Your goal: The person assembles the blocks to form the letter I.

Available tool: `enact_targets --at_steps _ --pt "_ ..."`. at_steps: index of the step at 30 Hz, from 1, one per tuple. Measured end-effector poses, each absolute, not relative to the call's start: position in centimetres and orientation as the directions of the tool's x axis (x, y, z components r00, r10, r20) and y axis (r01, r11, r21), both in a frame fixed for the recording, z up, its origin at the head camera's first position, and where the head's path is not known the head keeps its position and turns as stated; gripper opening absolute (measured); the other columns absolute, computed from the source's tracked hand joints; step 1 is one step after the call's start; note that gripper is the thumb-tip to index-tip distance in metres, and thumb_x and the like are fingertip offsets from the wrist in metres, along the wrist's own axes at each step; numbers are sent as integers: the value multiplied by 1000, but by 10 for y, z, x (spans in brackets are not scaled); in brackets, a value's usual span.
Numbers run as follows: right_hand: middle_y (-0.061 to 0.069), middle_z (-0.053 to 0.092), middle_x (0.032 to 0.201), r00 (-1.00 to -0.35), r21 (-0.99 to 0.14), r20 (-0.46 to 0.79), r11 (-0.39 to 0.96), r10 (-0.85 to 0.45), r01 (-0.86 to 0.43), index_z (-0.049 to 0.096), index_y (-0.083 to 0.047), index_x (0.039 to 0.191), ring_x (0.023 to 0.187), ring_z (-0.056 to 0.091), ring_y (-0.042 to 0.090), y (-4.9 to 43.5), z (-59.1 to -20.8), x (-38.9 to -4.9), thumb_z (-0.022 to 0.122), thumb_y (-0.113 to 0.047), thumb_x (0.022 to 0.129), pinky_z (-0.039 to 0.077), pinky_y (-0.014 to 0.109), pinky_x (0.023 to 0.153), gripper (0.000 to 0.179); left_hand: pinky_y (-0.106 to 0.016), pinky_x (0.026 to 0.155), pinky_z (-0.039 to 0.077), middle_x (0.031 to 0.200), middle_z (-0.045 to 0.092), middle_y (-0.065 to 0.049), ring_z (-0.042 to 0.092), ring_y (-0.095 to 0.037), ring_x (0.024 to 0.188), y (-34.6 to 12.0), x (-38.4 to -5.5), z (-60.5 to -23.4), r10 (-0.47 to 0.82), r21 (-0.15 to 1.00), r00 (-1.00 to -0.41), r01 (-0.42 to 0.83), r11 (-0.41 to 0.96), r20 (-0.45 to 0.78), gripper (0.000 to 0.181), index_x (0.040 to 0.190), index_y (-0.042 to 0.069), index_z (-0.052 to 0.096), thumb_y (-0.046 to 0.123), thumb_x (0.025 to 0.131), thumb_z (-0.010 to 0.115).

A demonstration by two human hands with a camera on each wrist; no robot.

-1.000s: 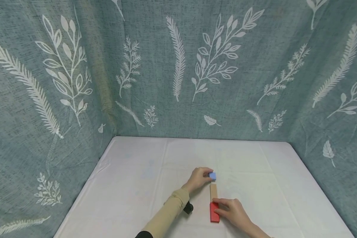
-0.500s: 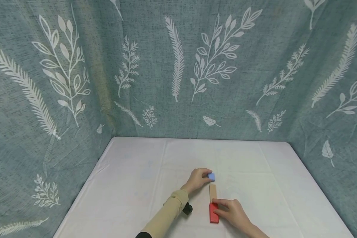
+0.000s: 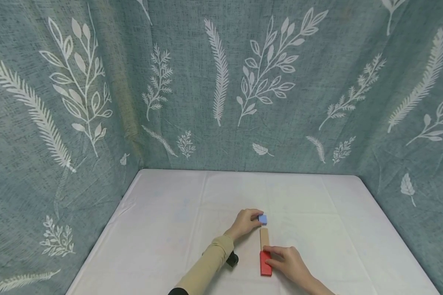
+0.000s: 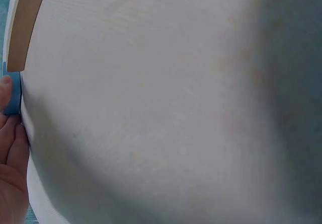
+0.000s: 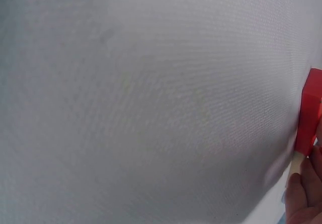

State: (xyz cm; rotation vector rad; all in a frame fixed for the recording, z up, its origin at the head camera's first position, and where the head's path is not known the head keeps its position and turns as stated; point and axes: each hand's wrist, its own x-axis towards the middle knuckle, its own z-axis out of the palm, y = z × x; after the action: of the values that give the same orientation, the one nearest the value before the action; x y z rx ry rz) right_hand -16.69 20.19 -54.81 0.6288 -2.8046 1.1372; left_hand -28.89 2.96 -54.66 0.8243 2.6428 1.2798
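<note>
A small blue block (image 3: 263,220) sits on the white table, and my left hand (image 3: 243,222) pinches it from its left side between thumb and fingers. Just nearer to me lies a long plain wooden block (image 3: 264,238), pointing away from me; a narrow strip of table shows between the two in the head view. A red block (image 3: 266,263) continues the row at its near end. From the right, my right hand (image 3: 288,263) pinches the red block, fingers near where it meets the wood. In the left wrist view the wooden block (image 4: 25,27) stands close to the blue block (image 4: 14,95).
White cloth covers the table (image 3: 170,200). A green curtain (image 3: 221,82) with pale leaf prints hangs behind it and along both sides. Under the left forearm a black rounded device (image 3: 232,259) shows beside the sleeve (image 3: 210,262).
</note>
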Motion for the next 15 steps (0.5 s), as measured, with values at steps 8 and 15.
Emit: enact_targets --at_steps 8,15 --pt "3 73 105 -924 -661 171 655 -342 -365 73 -7 107 101 68 20 201 -546 -166 77 -15 76 59 28 82 32 -34 100 50 119 67 -14 61 -27 115 30 -287 -548 494 754 -859 411 512 133 33 116 -1 65 4 83 69" --pt "3 73 105 -926 -660 165 660 -339 -359 73 -7 107 101 68 20 201 -546 -165 77 -16 76 59 30 82 32 -34 100 50 119 67 -14 62 -26 115 30 -286 -549 488 757 -862 407 511 134 33 116 -2 65 4 83 69"
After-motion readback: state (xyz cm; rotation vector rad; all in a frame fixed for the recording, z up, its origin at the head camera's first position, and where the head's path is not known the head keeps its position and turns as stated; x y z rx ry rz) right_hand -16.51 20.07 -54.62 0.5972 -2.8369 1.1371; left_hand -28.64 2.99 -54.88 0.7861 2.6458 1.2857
